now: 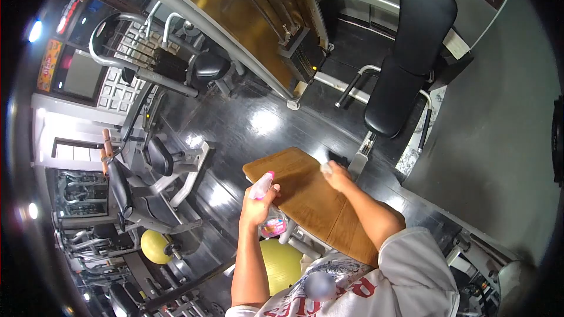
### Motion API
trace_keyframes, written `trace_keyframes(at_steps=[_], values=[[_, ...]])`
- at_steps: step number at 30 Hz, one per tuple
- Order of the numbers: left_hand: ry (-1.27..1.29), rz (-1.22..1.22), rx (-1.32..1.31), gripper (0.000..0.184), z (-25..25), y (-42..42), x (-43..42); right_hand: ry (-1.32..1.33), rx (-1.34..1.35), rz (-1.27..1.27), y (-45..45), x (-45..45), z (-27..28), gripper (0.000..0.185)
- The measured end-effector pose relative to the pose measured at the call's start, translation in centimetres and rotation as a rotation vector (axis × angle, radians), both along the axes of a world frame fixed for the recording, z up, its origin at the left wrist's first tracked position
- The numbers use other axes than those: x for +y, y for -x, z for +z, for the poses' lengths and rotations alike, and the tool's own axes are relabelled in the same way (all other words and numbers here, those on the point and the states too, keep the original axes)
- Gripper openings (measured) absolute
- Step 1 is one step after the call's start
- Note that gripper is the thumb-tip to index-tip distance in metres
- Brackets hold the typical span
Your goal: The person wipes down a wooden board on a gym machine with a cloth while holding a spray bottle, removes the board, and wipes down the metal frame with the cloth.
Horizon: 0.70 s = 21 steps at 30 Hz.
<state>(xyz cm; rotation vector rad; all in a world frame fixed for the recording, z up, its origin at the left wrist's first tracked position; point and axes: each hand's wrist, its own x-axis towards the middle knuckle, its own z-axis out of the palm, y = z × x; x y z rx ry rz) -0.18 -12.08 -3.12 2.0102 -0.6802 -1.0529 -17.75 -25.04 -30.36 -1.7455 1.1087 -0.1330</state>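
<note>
My left hand is closed around the neck of a spray bottle with a pink and white trigger head and a clear body with a coloured label. It is held at the left edge of a brown wooden board. My right hand is closed at the board's far right edge, with a small white cloth or tissue showing at the fingers. Whether the cloth touches the wood, I cannot tell. Below the spray bottle, a yellow-green exercise ball is partly hidden by the board and my shirt.
A black padded bench and a weight stack stand ahead. More gym machines line the left, including a seat. Another yellow ball lies on the shiny dark floor. A grey wall runs along the right.
</note>
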Motion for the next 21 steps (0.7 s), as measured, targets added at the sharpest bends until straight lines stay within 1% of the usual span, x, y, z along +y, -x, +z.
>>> trace_keyframes(at_steps=[1,2,3,4,6,8,9,10,11,12,14,16,18,20,21], values=[[0.020,0.012,0.003,0.034,0.1,0.0,-0.1,-0.087,0.101,-0.007,1.3,-0.4,-2.6,0.041],[0.039,0.026,0.006,0.028,0.2,0.1,-0.2,-0.113,0.082,-0.013,2.0,-0.4,-3.0,0.039],[0.059,0.046,0.013,0.024,0.2,0.3,-0.2,-0.105,0.029,0.020,2.1,-0.2,-0.6,0.035],[0.053,0.054,0.007,0.025,0.2,0.4,0.0,-0.098,-0.018,0.056,2.2,0.1,4.4,0.031],[0.052,0.051,-0.003,0.025,0.1,0.2,-0.2,-0.178,-0.489,0.064,1.6,2.6,11.6,0.021],[0.061,0.035,0.011,0.029,-0.2,0.0,-0.1,-0.168,-0.619,0.196,2.2,4.4,21.3,0.020],[0.043,0.020,0.018,0.033,-0.2,-0.1,0.0,0.040,-0.729,0.243,2.5,4.9,23.6,0.023],[0.024,0.003,0.022,0.039,-0.1,-0.2,0.0,0.253,-0.834,0.287,2.7,5.2,24.7,0.026],[0.019,0.001,0.030,0.038,-0.5,-0.3,0.2,0.256,-0.806,0.341,2.9,5.1,24.3,0.033],[0.029,0.007,0.026,0.038,-0.5,-0.2,0.1,0.160,-0.732,0.280,2.9,4.9,22.8,0.033],[0.050,0.024,0.013,0.037,-0.5,-0.1,0.1,-0.031,-0.587,0.163,2.2,4.2,17.5,0.032],[0.052,0.006,0.012,0.038,-1.2,-0.5,0.6,0.087,-0.156,0.234,2.5,1.6,12.1,0.028],[0.057,0.005,0.005,0.039,-1.0,-0.4,0.1,0.335,-0.094,0.212,5.0,0.5,-0.2,0.025],[0.027,0.006,-0.008,0.039,0.4,0.2,-0.2,0.015,0.250,0.280,7.2,-0.7,-2.6,0.027],[0.029,-0.006,-0.012,0.039,0.3,0.0,-0.1,0.017,0.241,0.202,7.2,0.0,-2.3,0.026]])
